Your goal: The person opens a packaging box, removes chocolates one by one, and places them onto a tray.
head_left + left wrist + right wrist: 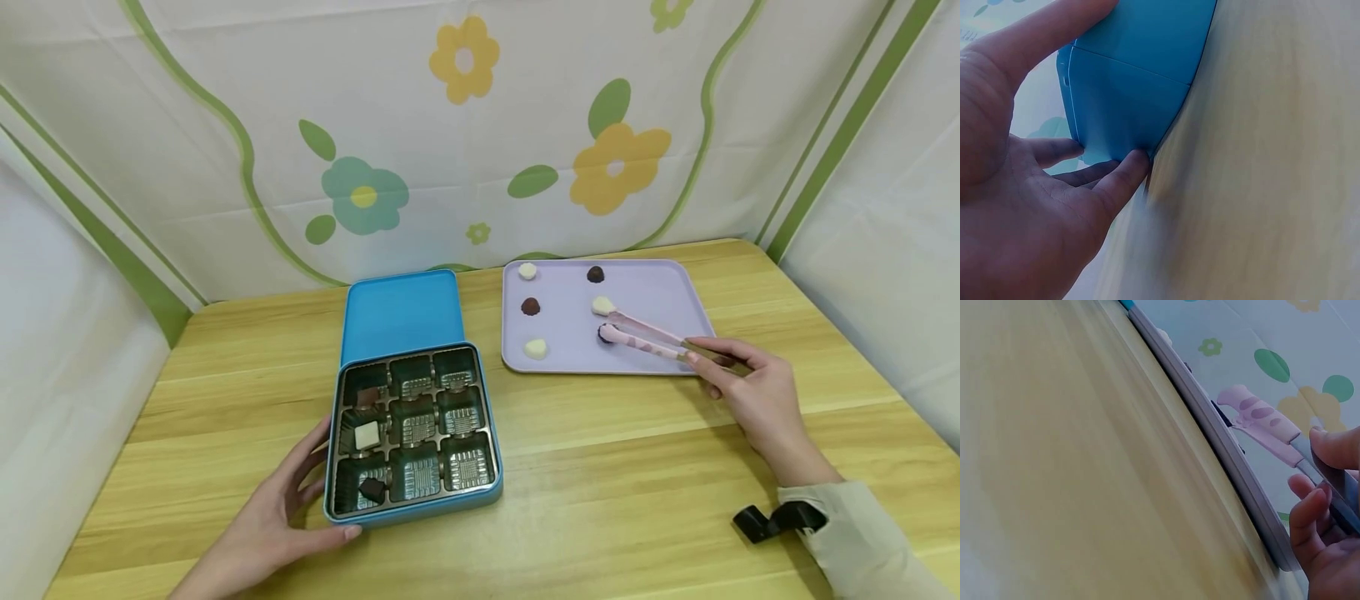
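My left hand (281, 508) holds the near left corner of a blue tin box (420, 510), thumb at the front and fingers along the left side. In its divided insert, the left column has a brown chocolate (367, 397), a white square chocolate (367, 435) and a dark chocolate (372, 490). My right hand (753, 396) grips pink tongs (648, 343) over a lilac tray (660, 283). The tong arms stand apart. One tip is beside a white chocolate (602, 306); the other overlaps a dark chocolate (602, 335), mostly hidden.
On the tray also lie a white chocolate (528, 272), a brown one (531, 307), another white one (536, 348) and a dark one (596, 275). Behind the box is a blue lid (405, 312). A flowered cloth (465, 150) hangs behind the wooden table (600, 500).
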A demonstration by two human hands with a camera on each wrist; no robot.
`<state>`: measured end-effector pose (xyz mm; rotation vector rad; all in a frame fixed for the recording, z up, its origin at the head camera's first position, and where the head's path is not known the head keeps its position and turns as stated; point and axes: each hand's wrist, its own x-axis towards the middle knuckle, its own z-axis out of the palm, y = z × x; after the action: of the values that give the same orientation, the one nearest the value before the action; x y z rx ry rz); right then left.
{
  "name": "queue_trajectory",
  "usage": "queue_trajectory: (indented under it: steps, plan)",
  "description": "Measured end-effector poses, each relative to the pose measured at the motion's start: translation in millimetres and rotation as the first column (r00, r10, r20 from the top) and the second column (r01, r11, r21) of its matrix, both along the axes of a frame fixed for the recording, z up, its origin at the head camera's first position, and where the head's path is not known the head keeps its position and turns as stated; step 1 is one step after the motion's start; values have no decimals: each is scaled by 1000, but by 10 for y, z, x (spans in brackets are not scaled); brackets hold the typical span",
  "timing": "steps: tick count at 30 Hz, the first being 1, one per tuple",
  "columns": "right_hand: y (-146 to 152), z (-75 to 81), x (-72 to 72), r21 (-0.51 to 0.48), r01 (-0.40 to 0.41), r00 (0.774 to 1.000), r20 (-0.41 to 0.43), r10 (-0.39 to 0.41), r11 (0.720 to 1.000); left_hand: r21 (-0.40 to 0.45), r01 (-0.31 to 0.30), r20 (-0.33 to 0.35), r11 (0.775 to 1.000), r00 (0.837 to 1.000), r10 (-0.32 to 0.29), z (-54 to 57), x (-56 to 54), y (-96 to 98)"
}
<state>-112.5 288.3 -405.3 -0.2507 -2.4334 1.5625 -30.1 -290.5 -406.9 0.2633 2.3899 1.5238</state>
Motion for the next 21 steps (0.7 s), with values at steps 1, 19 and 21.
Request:
queue_trajectory:
  steps: [1, 19, 21]
  plan:
    - [0, 2, 0, -6, 7, 1000, -1, -7, 1000, 0, -1, 2, 1000, 1000, 1, 1, 0, 0]
    - [18, -7, -9, 51, -69, 998, 13, 69, 996, -10, -7, 0, 1000, 1000, 7, 11, 1, 6]
    - [16, -5, -7, 69, -65, 998, 27, 63, 995, -12, -6, 1, 1000, 1000, 6, 11, 2, 5]
